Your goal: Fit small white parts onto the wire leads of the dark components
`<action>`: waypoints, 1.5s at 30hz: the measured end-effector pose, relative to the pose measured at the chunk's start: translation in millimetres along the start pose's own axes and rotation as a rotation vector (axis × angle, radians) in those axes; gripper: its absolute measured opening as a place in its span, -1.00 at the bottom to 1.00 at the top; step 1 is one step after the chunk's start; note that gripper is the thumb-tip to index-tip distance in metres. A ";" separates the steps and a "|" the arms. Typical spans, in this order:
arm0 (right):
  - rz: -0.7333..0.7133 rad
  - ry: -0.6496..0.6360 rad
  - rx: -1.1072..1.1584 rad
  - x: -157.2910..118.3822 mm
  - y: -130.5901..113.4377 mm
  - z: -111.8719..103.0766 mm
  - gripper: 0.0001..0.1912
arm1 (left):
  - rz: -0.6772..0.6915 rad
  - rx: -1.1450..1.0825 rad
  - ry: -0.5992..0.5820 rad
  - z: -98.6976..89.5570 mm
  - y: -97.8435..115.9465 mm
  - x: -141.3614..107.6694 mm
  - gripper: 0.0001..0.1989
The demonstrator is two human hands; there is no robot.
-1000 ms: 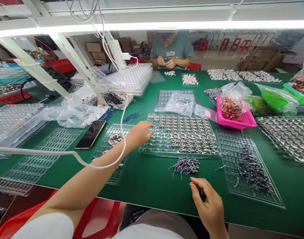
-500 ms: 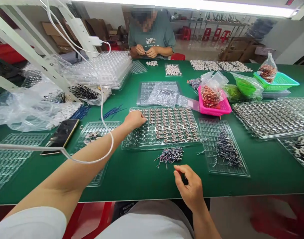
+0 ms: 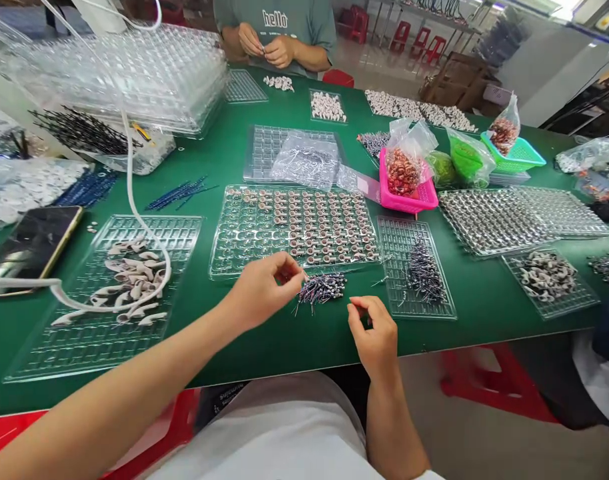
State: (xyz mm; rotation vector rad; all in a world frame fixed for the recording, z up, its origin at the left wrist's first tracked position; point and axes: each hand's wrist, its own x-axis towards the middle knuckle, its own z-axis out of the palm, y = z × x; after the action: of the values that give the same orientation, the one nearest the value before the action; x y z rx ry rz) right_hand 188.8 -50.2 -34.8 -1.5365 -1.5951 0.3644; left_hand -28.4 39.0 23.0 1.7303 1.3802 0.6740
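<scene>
My left hand (image 3: 267, 290) reaches over the near edge of the tray, its thumb and forefinger pinched at the left side of a pile of small wired parts (image 3: 324, 287). What sits between those fingertips is too small to make out. To the right of the pile, my right hand (image 3: 375, 337) is curled above the green table, thumb and forefinger brought together; anything in them cannot be made out. Behind the pile lies a clear plastic tray (image 3: 249, 237). Small pale ring-ended pieces (image 3: 329, 230) fill its right side and part of its back row.
A tray of wired parts (image 3: 424, 273) lies at right, below a pink basket (image 3: 409, 190). At left are a tray of pale curved pieces (image 3: 134, 280), a phone (image 3: 34, 243) and a hanging white cable (image 3: 129, 160). A co-worker's hands (image 3: 267, 47) work across the table.
My left hand has come back from the tray's back left to the wired-part pile. My right hand keeps its curled pose near the pile. The camera view has shifted and tilted.
</scene>
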 end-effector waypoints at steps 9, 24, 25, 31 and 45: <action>-0.081 -0.037 -0.419 32.0 23.1 -42.7 -0.80 | -0.056 -0.308 -0.171 28.9 -20.5 -12.5 -0.66; -0.080 -0.500 -0.706 88.9 49.3 -65.0 -0.86 | -0.174 -0.632 -0.312 22.5 -20.5 -8.0 -0.62; -0.073 -0.502 -0.697 88.6 49.9 -64.3 -0.86 | -0.181 -0.628 -0.315 22.5 -20.4 -8.3 -0.60; -0.123 -0.439 -0.677 81.6 49.9 -64.6 -0.86 | -0.215 -0.673 -0.331 22.8 -17.8 -9.6 -0.71; 0.108 -0.247 0.163 -2.9 -17.4 -2.8 -0.86 | -0.131 -0.642 -0.370 19.0 -19.1 -15.7 -0.76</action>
State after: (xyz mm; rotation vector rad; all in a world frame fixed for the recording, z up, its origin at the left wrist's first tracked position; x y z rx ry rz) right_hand 178.9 -57.2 -21.7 -1.4995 -1.6271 0.7504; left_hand -27.4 20.6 -2.1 1.1654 0.8794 0.6001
